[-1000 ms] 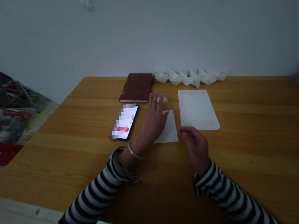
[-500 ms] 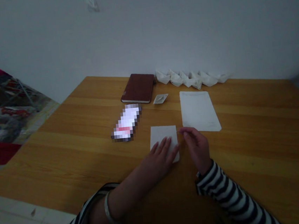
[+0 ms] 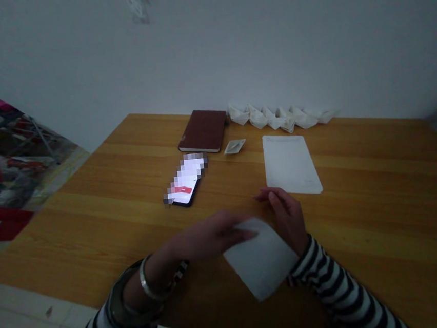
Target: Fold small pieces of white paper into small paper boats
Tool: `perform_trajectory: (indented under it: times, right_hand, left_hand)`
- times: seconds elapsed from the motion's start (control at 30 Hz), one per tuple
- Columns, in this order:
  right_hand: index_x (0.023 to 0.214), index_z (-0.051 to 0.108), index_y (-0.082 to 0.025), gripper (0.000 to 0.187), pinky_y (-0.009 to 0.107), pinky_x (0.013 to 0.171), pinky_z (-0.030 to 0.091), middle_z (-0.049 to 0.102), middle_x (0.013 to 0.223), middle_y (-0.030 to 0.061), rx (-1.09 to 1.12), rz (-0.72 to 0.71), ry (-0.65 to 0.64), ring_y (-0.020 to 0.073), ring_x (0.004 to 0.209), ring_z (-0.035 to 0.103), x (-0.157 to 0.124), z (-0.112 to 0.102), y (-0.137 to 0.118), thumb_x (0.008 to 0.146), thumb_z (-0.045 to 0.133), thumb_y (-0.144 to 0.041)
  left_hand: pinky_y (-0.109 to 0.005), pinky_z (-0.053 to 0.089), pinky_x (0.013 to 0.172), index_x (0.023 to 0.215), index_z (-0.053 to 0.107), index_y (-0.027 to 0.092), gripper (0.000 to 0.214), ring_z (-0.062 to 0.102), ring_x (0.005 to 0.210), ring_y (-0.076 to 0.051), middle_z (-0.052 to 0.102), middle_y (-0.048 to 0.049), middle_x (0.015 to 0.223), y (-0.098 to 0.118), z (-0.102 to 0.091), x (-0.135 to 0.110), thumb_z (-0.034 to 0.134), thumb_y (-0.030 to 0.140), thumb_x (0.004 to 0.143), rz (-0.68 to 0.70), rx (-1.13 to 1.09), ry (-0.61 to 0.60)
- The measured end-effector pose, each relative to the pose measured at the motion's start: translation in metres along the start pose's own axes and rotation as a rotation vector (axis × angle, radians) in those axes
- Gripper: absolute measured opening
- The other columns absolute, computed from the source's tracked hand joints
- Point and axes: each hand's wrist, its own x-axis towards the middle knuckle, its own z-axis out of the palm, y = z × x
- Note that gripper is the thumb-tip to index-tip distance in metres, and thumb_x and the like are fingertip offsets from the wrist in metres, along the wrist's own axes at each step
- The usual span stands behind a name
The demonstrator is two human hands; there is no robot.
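Observation:
A small white sheet of paper (image 3: 262, 263) is tilted in the air above the table's near side. My left hand (image 3: 219, 233) pinches it at its upper left corner, thumb on the near face. Just right of the sheet, my right hand (image 3: 284, 209) hovers over the wood with its thumb and fingertips drawn together. Whether anything lies between those fingertips cannot be made out. The sheet's lower right edge overlaps my right wrist. Beyond my right hand lies a larger stack of white paper (image 3: 291, 163).
Folded white paper boats (image 3: 276, 116) line the wall at the back of the wooden table (image 3: 103, 211). A dark red notebook (image 3: 203, 130), a lit phone (image 3: 186, 180) and a small folded paper piece (image 3: 235, 146) lie in front. Clutter fills the floor at left.
The small sheet lay flat under my left hand; now that hand has lifted and turned it, bringing it nearer to me. My right hand has stayed almost in place.

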Motion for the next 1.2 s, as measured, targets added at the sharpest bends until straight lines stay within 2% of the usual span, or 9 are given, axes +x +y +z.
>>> perform_trajectory:
  times: [0.2,0.33,0.47,0.53,0.67,0.8,0.9,1.03,1.2]
  right_hand:
    - [0.106,0.069,-0.021,0.057,0.037,0.076,0.054,0.075,0.100,0.0084,0.315,0.156,-0.034,0.0246,0.091,0.070,0.003,-0.002,0.001,0.091,0.038,-0.066]
    - [0.111,0.066,-0.022,0.042,0.036,0.077,0.056,0.074,0.104,0.0070,0.196,0.102,-0.147,0.0240,0.091,0.069,0.002,0.001,-0.001,0.081,0.068,-0.052]
    - [0.108,0.065,-0.022,0.033,0.027,0.048,0.049,0.073,0.082,0.0017,0.062,0.117,-0.070,0.0143,0.052,0.059,0.002,-0.001,0.000,0.080,0.070,-0.038]
    - [0.109,0.066,-0.022,0.031,0.024,0.042,0.043,0.071,0.080,0.0001,0.048,0.110,-0.024,0.0115,0.046,0.052,0.003,-0.006,0.003,0.080,0.067,-0.034]
    - [0.105,0.073,-0.022,0.029,0.027,0.054,0.049,0.075,0.088,0.0019,0.096,0.138,-0.114,0.0174,0.065,0.063,0.006,-0.018,0.010,0.077,0.067,-0.027]
    - [0.120,0.067,-0.026,0.043,0.036,0.084,0.053,0.070,0.120,0.0036,0.125,0.064,-0.109,0.0234,0.103,0.065,0.007,-0.017,0.009,0.078,0.071,-0.028]
    - [0.132,0.057,-0.028,0.051,0.039,0.095,0.051,0.067,0.128,0.0050,0.234,0.054,-0.034,0.0215,0.112,0.063,0.007,-0.010,0.005,0.083,0.069,-0.031]
    - [0.136,0.051,-0.026,0.060,0.040,0.081,0.058,0.075,0.104,0.0060,0.239,0.130,-0.063,0.0207,0.088,0.071,0.007,-0.004,0.004,0.080,0.072,-0.032]
    - [0.111,0.070,-0.023,0.030,0.041,0.080,0.058,0.076,0.100,0.0063,0.176,0.156,-0.051,0.0223,0.085,0.071,0.007,-0.010,0.008,0.081,0.069,-0.032]
  left_hand:
    - [-0.035,0.055,0.069,0.111,0.065,0.013,0.034,0.069,0.084,-0.024,0.074,-0.0101,0.093,-0.009,0.011,0.045,0.059,0.037,0.086,-0.237,-0.412,0.142]
    - [-0.032,0.054,0.064,0.099,0.065,0.013,0.030,0.067,0.079,-0.022,0.072,-0.0093,0.093,-0.018,0.020,0.051,0.062,0.040,0.085,-0.336,-0.636,0.223]
    - [-0.030,0.054,0.065,0.119,0.056,0.016,0.045,0.067,0.080,-0.021,0.071,-0.0074,0.093,-0.019,0.019,0.044,0.069,0.036,0.081,-0.371,-0.844,0.214]
    - [-0.027,0.051,0.062,0.134,0.046,0.019,0.061,0.066,0.073,-0.018,0.070,-0.0036,0.086,-0.018,0.013,0.042,0.071,0.033,0.080,-0.379,-0.889,0.175]
    - [-0.020,0.042,0.053,0.133,0.052,0.018,0.059,0.061,0.063,-0.012,0.066,0.0007,0.073,-0.022,-0.003,0.041,0.073,0.032,0.080,-0.355,-0.836,-0.028]
    - [-0.023,0.045,0.058,0.103,0.068,0.014,0.030,0.064,0.069,-0.015,0.070,-0.0052,0.083,-0.026,-0.002,0.040,0.070,0.034,0.082,-0.311,-0.843,-0.314]
    - [-0.022,0.043,0.055,0.093,0.065,0.013,0.025,0.062,0.066,-0.014,0.069,-0.0047,0.080,-0.023,0.010,0.039,0.069,0.036,0.083,-0.349,-0.873,-0.185]
    - [-0.024,0.046,0.057,0.105,0.058,0.015,0.029,0.065,0.066,-0.016,0.069,-0.0042,0.079,-0.015,0.020,0.038,0.068,0.034,0.085,-0.414,-0.999,-0.037]
    - [-0.027,0.049,0.065,0.120,0.055,0.019,0.039,0.066,0.071,-0.016,0.071,-0.0025,0.079,-0.016,0.016,0.037,0.068,0.029,0.085,-0.416,-1.105,-0.079]
